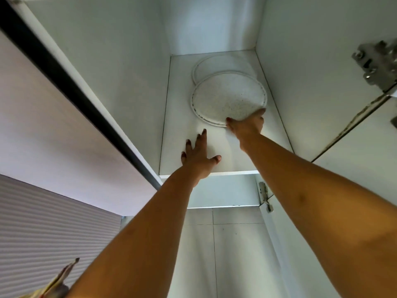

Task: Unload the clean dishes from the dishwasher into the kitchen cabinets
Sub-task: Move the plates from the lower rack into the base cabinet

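Note:
I look up into an open white wall cabinet. A round white speckled plate lies on the shelf, its far edge overlapping a second white plate at the back. My right hand holds the near rim of the speckled plate, thumb stretched left along the edge. My left hand rests flat on the shelf near its front edge, fingers spread, holding nothing and apart from the plates.
The open cabinet door hangs at the right with a metal hinge and a lower hinge. A neighbouring dark-edged cabinet front is at left. White wall tiles show below.

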Demonstrator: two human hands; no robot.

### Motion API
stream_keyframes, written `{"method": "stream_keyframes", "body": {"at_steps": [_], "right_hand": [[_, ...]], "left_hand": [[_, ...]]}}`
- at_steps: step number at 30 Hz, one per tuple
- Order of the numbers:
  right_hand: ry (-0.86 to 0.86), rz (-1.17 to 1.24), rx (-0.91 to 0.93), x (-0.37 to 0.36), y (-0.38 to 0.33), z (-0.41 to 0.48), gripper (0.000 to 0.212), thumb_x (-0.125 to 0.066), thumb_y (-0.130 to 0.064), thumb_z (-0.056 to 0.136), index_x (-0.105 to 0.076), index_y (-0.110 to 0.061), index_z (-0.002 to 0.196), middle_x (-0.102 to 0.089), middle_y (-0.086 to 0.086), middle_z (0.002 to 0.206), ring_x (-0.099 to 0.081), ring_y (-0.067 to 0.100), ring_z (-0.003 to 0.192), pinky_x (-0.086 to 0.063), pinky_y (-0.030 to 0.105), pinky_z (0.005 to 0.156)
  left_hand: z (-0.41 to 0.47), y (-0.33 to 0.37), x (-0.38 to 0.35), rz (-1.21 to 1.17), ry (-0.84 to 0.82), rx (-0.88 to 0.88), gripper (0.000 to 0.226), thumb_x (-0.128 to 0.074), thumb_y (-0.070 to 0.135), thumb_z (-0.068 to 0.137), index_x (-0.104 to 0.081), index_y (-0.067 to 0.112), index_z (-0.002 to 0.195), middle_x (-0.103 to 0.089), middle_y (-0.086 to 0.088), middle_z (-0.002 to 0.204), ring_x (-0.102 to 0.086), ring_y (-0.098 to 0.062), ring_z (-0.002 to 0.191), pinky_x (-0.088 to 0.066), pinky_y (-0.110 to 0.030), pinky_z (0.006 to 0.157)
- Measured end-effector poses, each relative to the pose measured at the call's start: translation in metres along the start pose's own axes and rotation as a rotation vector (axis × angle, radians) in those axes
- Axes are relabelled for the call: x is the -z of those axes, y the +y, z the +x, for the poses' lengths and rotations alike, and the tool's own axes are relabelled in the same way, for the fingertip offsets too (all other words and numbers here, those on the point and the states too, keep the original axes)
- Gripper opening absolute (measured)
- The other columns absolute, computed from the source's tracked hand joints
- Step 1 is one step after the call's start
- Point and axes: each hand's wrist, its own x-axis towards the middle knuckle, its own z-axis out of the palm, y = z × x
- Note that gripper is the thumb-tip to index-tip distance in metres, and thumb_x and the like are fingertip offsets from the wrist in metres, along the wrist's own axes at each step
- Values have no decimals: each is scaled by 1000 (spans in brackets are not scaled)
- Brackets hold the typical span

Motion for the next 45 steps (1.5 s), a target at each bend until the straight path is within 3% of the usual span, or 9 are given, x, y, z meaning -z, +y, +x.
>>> {"method": "stream_keyframes", "body": {"at_steps": [2, 5, 9, 12, 18, 26, 33, 39, 45], "right_hand": [[-5, -310, 134, -2, 4, -4, 116, -78, -21, 76, 11, -13, 151, -15, 14, 155, -32, 35, 138, -38, 46, 110], [-21, -713, 292, 3, 14, -16, 109, -71, -34, 82, 9, -10, 151, 3, 16, 158, -18, 39, 142, -35, 46, 110], [64, -1054, 671, 11, 29, -28, 62, -63, -29, 89, -33, -22, 143, -28, 10, 150, -32, 36, 135, -52, 45, 89], [-5, -1195, 825, 8, 37, -28, 34, -58, -24, 93, -53, -18, 126, -53, 6, 129, -50, 30, 120, -53, 40, 85], [-107, -1286, 797, -2, 22, -10, 38, -50, -31, 96, -48, -15, 131, -52, 6, 129, -50, 29, 120, -46, 43, 94], [-236, -1368, 576, -12, -14, 15, 66, -62, -43, 87, -37, -17, 143, -44, 5, 139, -42, 28, 130, -42, 47, 100], [-220, -1429, 618, -4, 0, -2, 50, -53, -39, 94, -43, -16, 137, -45, 6, 135, -41, 28, 127, -43, 44, 94], [-279, -1410, 579, 20, 16, -35, 51, -54, -40, 93, -41, -19, 138, -45, 4, 136, -37, 27, 132, -43, 43, 95], [-312, -1425, 590, 52, 46, -88, 46, -56, -29, 94, -41, -18, 135, -46, 5, 134, -43, 26, 127, -43, 40, 93]], "left_hand": [[7, -2, -3, 79, -4, -6, 80, -46, 40, 96, 14, 31, 148, 12, 5, 159, 16, -24, 146, 3, -45, 117], [10, -3, -7, 137, -6, -5, 82, -46, 41, 95, 16, 30, 148, 16, 5, 158, 18, -26, 145, 4, -46, 117], [10, -3, -8, 167, 3, -6, 82, -46, 41, 95, 17, 29, 148, 17, 4, 158, 18, -28, 145, 4, -47, 117], [10, -3, -8, 194, 2, -8, 82, -45, 42, 95, 16, 29, 148, 17, 3, 158, 18, -29, 145, 4, -48, 116], [9, -2, -7, 189, -17, -8, 79, -44, 40, 96, 15, 30, 148, 19, 5, 158, 20, -27, 145, 5, -47, 116], [10, -3, -7, 184, -17, -11, 78, -45, 38, 96, 12, 30, 149, 19, 5, 158, 20, -27, 145, 5, -47, 116], [9, -3, -10, 214, -1, -9, 78, -44, 40, 96, 11, 28, 149, 17, 4, 158, 18, -27, 145, 4, -47, 116], [-9, -7, -21, 354, 9, -11, 65, -27, 40, 101, 13, 24, 149, 16, 3, 158, 12, -22, 147, 0, -48, 117], [-70, -12, -28, 404, -106, 35, 60, -20, 38, 102, 12, 21, 150, 16, 3, 158, 9, -18, 147, -3, -46, 118]]}}
